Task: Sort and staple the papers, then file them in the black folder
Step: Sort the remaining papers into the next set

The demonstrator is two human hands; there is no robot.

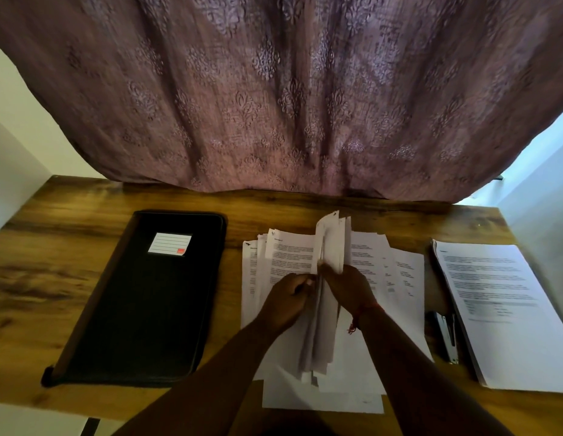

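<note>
The black folder (142,297) lies closed at the left of the desk (53,215), well apart from the work. At centre, the left hand (285,302) and right hand (349,286) have their fingers clamped on a sheaf of papers (321,325) held on edge above the loose sheets (399,278). Squaring the edges before stapling looks wise. The stapler (447,335) lies just beside a sorted stack (500,309) at right, within easy reach; the spread sheets could snag.
</note>
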